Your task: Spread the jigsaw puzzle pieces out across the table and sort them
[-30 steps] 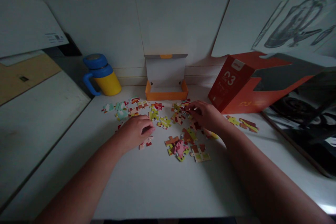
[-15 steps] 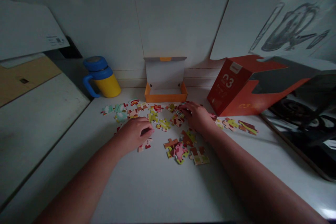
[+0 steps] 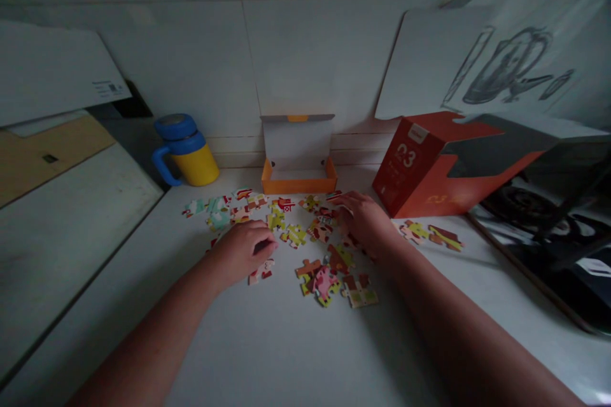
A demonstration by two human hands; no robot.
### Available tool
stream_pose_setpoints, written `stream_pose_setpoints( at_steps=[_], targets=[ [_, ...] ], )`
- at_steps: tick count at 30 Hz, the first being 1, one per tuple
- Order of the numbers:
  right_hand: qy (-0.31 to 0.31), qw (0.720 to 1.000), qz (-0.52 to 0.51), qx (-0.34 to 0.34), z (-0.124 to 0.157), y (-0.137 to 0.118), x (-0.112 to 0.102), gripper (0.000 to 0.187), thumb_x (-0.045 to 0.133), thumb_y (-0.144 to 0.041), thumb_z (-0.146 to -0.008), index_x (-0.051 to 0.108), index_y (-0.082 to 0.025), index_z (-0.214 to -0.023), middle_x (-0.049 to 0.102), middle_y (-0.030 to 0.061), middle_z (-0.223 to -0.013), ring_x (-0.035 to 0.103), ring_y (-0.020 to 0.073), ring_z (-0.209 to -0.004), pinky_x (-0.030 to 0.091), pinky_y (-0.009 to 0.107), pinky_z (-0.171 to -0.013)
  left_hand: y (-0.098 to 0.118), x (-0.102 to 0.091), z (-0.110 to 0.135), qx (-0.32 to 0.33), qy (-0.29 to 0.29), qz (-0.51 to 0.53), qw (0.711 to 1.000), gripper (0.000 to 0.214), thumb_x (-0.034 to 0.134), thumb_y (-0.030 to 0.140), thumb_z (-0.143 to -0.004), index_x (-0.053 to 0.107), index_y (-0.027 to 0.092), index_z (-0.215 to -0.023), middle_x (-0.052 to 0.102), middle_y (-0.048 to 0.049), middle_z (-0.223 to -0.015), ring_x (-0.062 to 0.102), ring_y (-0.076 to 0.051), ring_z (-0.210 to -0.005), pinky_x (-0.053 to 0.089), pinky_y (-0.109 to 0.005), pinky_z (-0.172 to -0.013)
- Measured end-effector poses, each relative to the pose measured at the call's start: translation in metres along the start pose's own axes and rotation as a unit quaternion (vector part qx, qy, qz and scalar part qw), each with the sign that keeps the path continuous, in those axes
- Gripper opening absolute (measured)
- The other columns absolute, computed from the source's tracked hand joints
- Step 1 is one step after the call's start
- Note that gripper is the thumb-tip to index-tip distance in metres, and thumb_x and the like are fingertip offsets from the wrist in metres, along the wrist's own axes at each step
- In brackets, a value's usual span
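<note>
Scattered jigsaw puzzle pieces (image 3: 293, 236) lie on the white tabletop between and around my hands. My left hand (image 3: 245, 245) rests at the left of them, its fingers curled toward the thumb; whatever is inside, if anything, is hidden. A pink-and-white puzzle piece (image 3: 261, 272) lies just below that hand. My right hand (image 3: 365, 219) reaches over the right side of the spread with bent fingers, and a striped puzzle piece (image 3: 334, 195) shows at its fingertips. Nearer me, overlapping pieces include a pink one (image 3: 325, 284) and a brown-and-cream one (image 3: 359, 291).
An open orange box (image 3: 299, 186) stands against the tiled wall. To its left is a blue-and-yellow mug (image 3: 196, 162). A large red carton (image 3: 420, 172) stands at the right, with more pieces (image 3: 445, 237) before it. Dark equipment (image 3: 539, 222) lies beyond.
The view has tilted up slightly, so everything sits lower. My right hand has shifted slightly to the right among the pieces. My left hand has hardly moved.
</note>
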State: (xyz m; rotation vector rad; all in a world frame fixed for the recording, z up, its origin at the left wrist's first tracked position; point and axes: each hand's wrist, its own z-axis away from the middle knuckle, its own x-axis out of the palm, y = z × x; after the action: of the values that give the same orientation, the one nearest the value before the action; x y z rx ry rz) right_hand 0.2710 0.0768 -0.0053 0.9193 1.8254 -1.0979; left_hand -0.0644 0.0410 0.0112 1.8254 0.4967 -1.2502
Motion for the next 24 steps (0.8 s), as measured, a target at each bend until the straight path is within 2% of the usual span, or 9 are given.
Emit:
stream_pose_setpoints(
  at_steps=[3, 5, 11, 14, 16, 19, 21, 24],
  targets=[
    [0.029, 0.996, 0.056, 0.063, 0.003, 0.014, -0.015, 0.034, 0.049, -0.015, -0.105, 0.078, -0.018, -0.123, 0.077, 0.0142, -0.125, 0.07, 0.0282, -0.116, 0.052, 0.039, -0.103, -0.001, 0.001, 0.0, 0.01, 0.008, -0.001, 1.0, 0.016, 0.063, 0.023, -0.102, 0.076, 0.023, -0.093, 0.071, -0.0024, -0.091, 0.067, -0.019, -0.087, 0.048, -0.031, -0.08],
    [0.026, 0.993, 0.08, 0.084, 0.006, 0.021, -0.02, 0.033, 0.05, -0.014, -0.103, 0.079, -0.017, -0.119, 0.078, 0.0148, -0.12, 0.07, 0.0288, -0.113, 0.052, 0.038, -0.1, -0.001, 0.002, 0.0, 0.022, 0.016, 0.002, 1.0, 0.016, 0.062, 0.023, -0.103, 0.076, 0.023, -0.096, 0.072, -0.0024, -0.094, 0.067, -0.019, -0.089, 0.049, -0.032, -0.083],
    [-0.022, 0.989, 0.114, 0.09, 0.013, 0.026, -0.01, 0.035, 0.057, -0.014, -0.098, 0.078, -0.018, -0.126, 0.076, 0.0165, -0.123, 0.069, 0.029, -0.115, 0.049, 0.039, -0.104, -0.001, 0.005, 0.001, 0.046, 0.029, 0.006, 0.999, 0.015, 0.063, 0.022, -0.103, 0.076, 0.023, -0.097, 0.073, -0.0034, -0.099, 0.068, -0.021, -0.096, 0.05, -0.034, -0.09],
    [-0.025, 0.987, 0.124, 0.1, 0.013, 0.022, -0.009, 0.035, 0.057, -0.016, -0.099, 0.078, -0.017, -0.127, 0.074, 0.018, -0.125, 0.067, 0.0305, -0.118, 0.047, 0.041, -0.107, -0.001, 0.004, 0.002, 0.049, 0.029, 0.007, 0.998, 0.015, 0.062, 0.023, -0.104, 0.076, 0.023, -0.098, 0.073, -0.0028, -0.099, 0.069, -0.02, -0.096, 0.05, -0.033, -0.089],
    [-0.022, 0.991, 0.108, 0.075, 0.012, 0.015, -0.011, 0.037, 0.055, -0.016, -0.101, 0.078, -0.019, -0.129, 0.072, 0.0161, -0.13, 0.065, 0.0288, -0.122, 0.046, 0.04, -0.109, -0.001, 0.004, 0.002, 0.05, 0.029, 0.01, 0.998, 0.015, 0.062, 0.023, -0.104, 0.076, 0.024, -0.098, 0.073, -0.0023, -0.098, 0.069, -0.02, -0.094, 0.05, -0.033, -0.088],
    [-0.056, 0.997, 0.035, -0.043, 0.012, 0.001, -0.012, 0.041, 0.055, -0.009, -0.098, 0.081, -0.026, -0.125, 0.068, 0.0108, -0.139, 0.061, 0.0252, -0.128, 0.045, 0.037, -0.112, -0.002, 0.003, 0.002, 0.046, 0.027, 0.008, 0.999, 0.015, 0.063, 0.023, -0.104, 0.076, 0.024, -0.097, 0.072, -0.0022, -0.097, 0.069, -0.02, -0.093, 0.05, -0.032, -0.086],
    [-0.088, 0.991, 0.0, -0.102, 0.012, -0.007, -0.009, 0.042, 0.057, -0.004, -0.093, 0.083, -0.026, -0.118, 0.069, 0.0104, -0.136, 0.061, 0.0259, -0.127, 0.046, 0.038, -0.111, -0.002, 0.004, 0.002, 0.046, 0.027, 0.005, 0.999, 0.015, 0.062, 0.023, -0.104, 0.076, 0.023, -0.097, 0.072, -0.0025, -0.097, 0.068, -0.02, -0.093, 0.05, -0.032, -0.086],
    [-0.092, 0.991, -0.005, -0.092, 0.01, -0.01, -0.009, 0.04, 0.059, -0.003, -0.09, 0.084, -0.022, -0.116, 0.072, 0.0115, -0.127, 0.063, 0.0265, -0.123, 0.047, 0.039, -0.111, -0.002, 0.003, 0.002, 0.045, 0.023, 0.003, 0.999, 0.016, 0.061, 0.023, -0.104, 0.076, 0.023, -0.098, 0.072, -0.0026, -0.098, 0.068, -0.02, -0.094, 0.05, -0.033, -0.087]
  ],
)
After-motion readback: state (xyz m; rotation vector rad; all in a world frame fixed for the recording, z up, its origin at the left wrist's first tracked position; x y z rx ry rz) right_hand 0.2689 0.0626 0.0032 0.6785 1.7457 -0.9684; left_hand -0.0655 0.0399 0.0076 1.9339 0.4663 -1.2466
